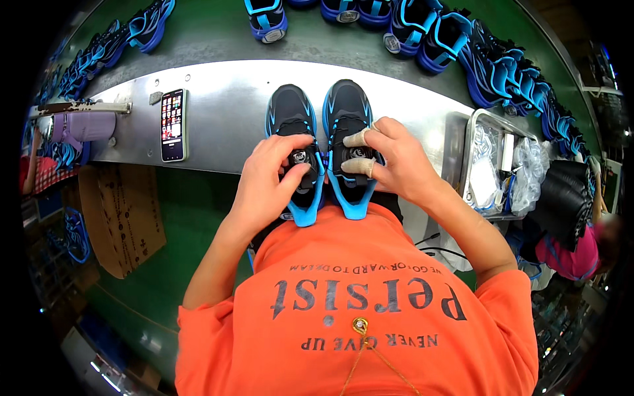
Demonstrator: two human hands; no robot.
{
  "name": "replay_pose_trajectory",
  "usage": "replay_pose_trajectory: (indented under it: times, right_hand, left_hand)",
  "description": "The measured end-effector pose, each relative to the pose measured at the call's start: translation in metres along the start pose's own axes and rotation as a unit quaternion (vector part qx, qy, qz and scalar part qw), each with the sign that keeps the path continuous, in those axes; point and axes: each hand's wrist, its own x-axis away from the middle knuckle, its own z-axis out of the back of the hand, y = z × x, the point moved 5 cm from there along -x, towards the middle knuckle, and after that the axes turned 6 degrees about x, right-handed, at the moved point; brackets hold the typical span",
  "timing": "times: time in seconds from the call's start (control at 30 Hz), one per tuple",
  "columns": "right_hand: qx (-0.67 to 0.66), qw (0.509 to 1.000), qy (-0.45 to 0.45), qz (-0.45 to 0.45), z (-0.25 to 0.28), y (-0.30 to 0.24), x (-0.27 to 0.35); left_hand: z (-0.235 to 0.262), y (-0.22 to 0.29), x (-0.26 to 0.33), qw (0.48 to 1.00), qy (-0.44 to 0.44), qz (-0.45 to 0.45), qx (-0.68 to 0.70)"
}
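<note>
A pair of black and blue sneakers stands side by side in front of me, toes pointing away, at the edge of the metal bench. My left hand [271, 175] curls over the left sneaker [290, 105], its thumb and forefinger on either side of the round black dial [300, 157] on the tongue. On the right sneaker [347, 102], my right hand [389, 158] pinches at the matching dial [356, 154] with thumb and forefinger. Pale finger covers [357, 166] wrap those two digits. Both heels overhang the bench edge toward my body.
A phone [173, 125] with its screen lit lies on the metal bench [218, 92]. At right sits a metal tray [472, 152] of plastic-wrapped small parts. More sneakers [413, 26] line the green surface behind. A purple cup [86, 125] and a cardboard box [122, 218] are at left.
</note>
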Motion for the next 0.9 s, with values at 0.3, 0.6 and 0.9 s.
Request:
replay_pose_trajectory:
  times: [0.3, 0.6, 0.9]
  right_hand:
    - [-0.002, 0.995, -0.070, -0.067, 0.004, -0.002, -0.008]
    - [-0.049, 0.996, -0.046, -0.058, 0.002, 0.006, -0.008]
    - [-0.137, 0.989, -0.057, 0.003, 0.003, -0.001, -0.008]
  left_hand:
    - [0.005, 0.008, -0.002, 0.998, -0.025, 0.048, 0.021]
    - [0.012, 0.011, -0.005, 0.998, -0.003, 0.006, -0.060]
    - [0.013, 0.014, -0.006, 0.985, 0.034, -0.052, -0.161]
